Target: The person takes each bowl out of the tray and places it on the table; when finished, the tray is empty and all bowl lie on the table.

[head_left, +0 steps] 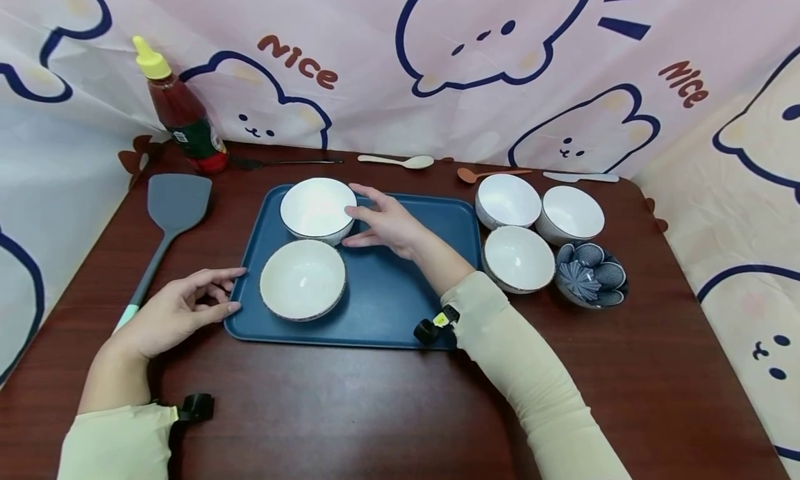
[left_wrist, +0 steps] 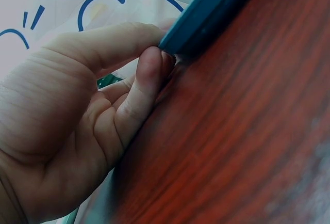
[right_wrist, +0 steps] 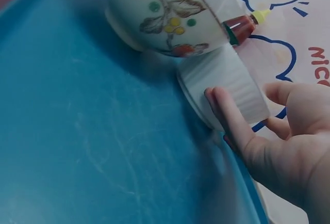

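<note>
My left hand point(head_left: 178, 310) pinches the left edge of a blue tray point(head_left: 394, 292) between thumb and fingers, as the left wrist view also shows. Two bowls sit upright on the tray's left half. At the far one, a white ribbed bowl point(head_left: 317, 208), my right hand point(head_left: 390, 223) reaches with spread, fairly straight fingers at its right side. Some fingers point(right_wrist: 229, 113) lie against its outer wall in the right wrist view. Close in front stands a cream bowl point(head_left: 303, 280), whose painted flowers and berries point(right_wrist: 172, 22) show in the right wrist view.
Right of the tray cluster white bowls point(head_left: 519, 259) and a dark patterned bowl point(head_left: 590, 275). A grey spatula point(head_left: 178, 202) lies at left, below a red sauce bottle point(head_left: 187, 122). Along the back lie a cream spoon point(head_left: 400, 161), a wooden spoon point(head_left: 478, 175) and a white knife point(head_left: 581, 178).
</note>
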The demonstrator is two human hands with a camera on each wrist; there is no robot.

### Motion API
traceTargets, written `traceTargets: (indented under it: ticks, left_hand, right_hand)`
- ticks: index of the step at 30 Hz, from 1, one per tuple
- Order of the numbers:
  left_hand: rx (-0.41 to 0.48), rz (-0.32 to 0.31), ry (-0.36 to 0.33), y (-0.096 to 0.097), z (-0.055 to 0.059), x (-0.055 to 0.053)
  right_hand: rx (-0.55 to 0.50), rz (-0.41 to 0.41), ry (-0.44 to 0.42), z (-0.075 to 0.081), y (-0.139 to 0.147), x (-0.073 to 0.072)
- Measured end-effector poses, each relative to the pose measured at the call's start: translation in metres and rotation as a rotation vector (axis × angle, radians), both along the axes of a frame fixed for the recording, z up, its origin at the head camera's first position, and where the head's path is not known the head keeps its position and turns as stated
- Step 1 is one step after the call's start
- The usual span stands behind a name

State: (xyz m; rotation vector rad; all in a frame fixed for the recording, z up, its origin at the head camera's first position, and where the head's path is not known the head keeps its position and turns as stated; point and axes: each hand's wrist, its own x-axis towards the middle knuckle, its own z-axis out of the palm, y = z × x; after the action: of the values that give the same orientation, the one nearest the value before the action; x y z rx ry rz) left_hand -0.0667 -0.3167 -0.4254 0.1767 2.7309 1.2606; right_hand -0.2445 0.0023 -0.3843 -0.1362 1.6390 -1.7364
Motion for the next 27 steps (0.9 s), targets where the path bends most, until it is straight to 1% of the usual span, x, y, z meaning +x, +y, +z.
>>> traceTargets:
  ticks: [3, 8, 13, 16, 19, 22, 27]
  left_hand:
    - [0.000, 0.001, 0.000, 0.000, 0.000, -0.001]
    - [0.002, -0.002, -0.018, 0.001, -0.001, -0.001]
    - [-0.003, 0.006, -0.015, 0.001, -0.002, 0.002]
    - [0.013, -0.002, -0.005, 0.001, -0.003, 0.002]
    - [0.026, -0.015, -0.003, 0.002, -0.003, 0.002]
    - [0.022, -0.014, -0.003, 0.002, -0.003, 0.001]
    - [-0.002, -0.007, 0.006, 0.000, -0.003, -0.001]
  right_hand:
    - [-0.025, -0.011, -0.027, -0.004, -0.002, 0.000]
    - [-0.083, -0.057, -0.079, -0.010, -0.003, 0.002]
    - [-0.113, -0.071, -0.084, -0.015, -0.006, 0.006]
    - [-0.120, -0.096, -0.077, -0.015, -0.008, 0.009]
    - [-0.114, -0.137, -0.062, -0.014, -0.009, 0.012]
    - [-0.109, -0.176, -0.058, -0.011, -0.009, 0.015]
    - [-0.156, -0.260, -0.094, -0.003, -0.003, 0.015]
